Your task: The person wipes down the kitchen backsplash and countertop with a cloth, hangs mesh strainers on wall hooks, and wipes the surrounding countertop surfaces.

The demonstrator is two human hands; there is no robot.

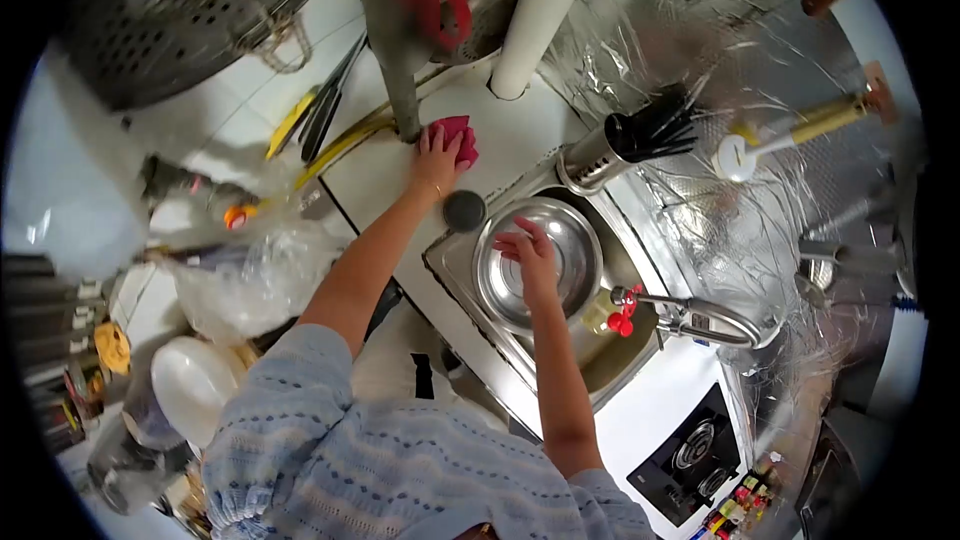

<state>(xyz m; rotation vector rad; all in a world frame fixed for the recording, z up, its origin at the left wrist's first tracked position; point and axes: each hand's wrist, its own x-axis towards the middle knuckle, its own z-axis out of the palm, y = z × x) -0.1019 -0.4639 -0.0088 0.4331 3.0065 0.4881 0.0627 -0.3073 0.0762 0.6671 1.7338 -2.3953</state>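
My left hand (437,168) presses a crumpled dark-pink cloth (467,143) onto the white countertop, at the foot of a grey pole, its fingers spread over the cloth. Close to that wrist is a round dark grey disc-shaped thing (464,211), its kind unclear. Above a shiny steel basin (578,240) in the sink, my right hand (532,250) hovers with fingers apart and nothing in it. The sink (590,360) has a curved steel faucet (715,325) with a red part (622,321) on its end. A yellowish bottle-like thing (598,312) lies beside the basin.
Behind the sink stands a perforated steel holder (592,162) with black-handled utensils. Two upright poles, one white pipe (545,15), rise from the counter. A gas stove (690,455) lies at the lower right. Plastic bags (255,285) and a white bowl (190,390) are at left.
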